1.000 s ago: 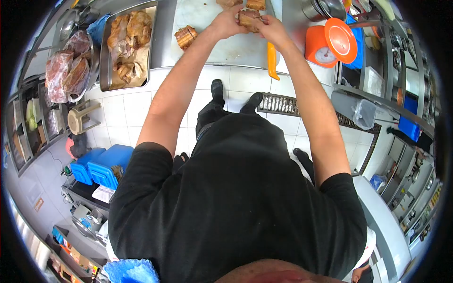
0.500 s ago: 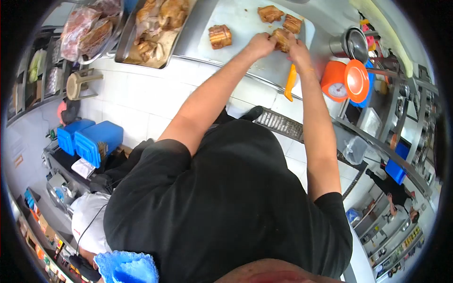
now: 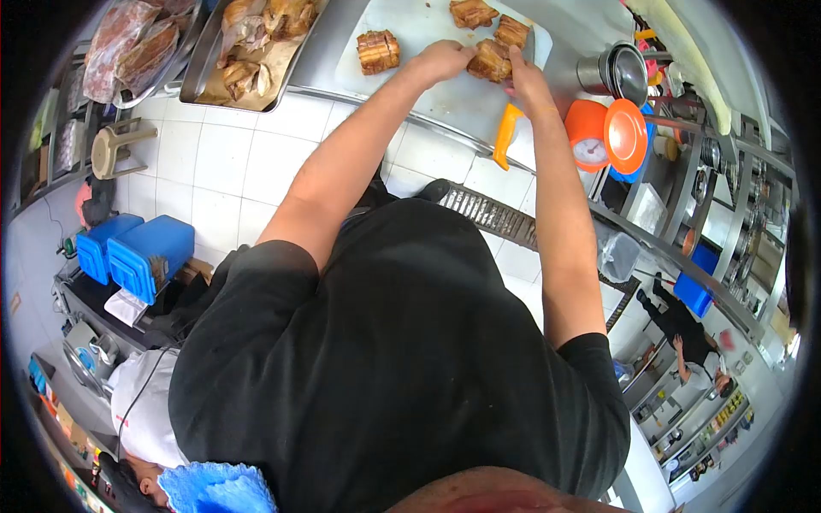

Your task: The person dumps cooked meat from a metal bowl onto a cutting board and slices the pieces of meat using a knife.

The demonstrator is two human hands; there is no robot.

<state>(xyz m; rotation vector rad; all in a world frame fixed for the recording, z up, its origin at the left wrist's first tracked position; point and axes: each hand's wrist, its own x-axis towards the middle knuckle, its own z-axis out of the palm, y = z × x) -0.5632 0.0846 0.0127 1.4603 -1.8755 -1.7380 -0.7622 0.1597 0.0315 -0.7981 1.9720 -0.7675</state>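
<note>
On the white cutting board (image 3: 410, 24) lie several browned pieces of meat. Both hands are at one meat piece (image 3: 490, 61): my left hand (image 3: 445, 61) touches its left edge with the fingers closed together, and my right hand (image 3: 528, 77) grips its right side. Close beyond it sit a second meat piece (image 3: 511, 32) and a third meat piece (image 3: 473, 12). Another, scored on top, rests to the left, the separate meat piece (image 3: 378, 52). A knife's yellow handle (image 3: 506, 137) sticks out over the board's near edge, beside my right wrist; its blade is partly hidden.
An orange scale (image 3: 588, 137) and metal bowls (image 3: 629, 73) stand at the right. At the left are a tray (image 3: 272, 103) of cooked poultry and a bowl of wrapped meat (image 3: 128, 51). One person (image 3: 141, 402) is behind at lower left, another (image 3: 680, 329) far right.
The view has turned and shifted. The held meat piece has come down onto the board, beside the others, and my left hand has loosened to its edge.
</note>
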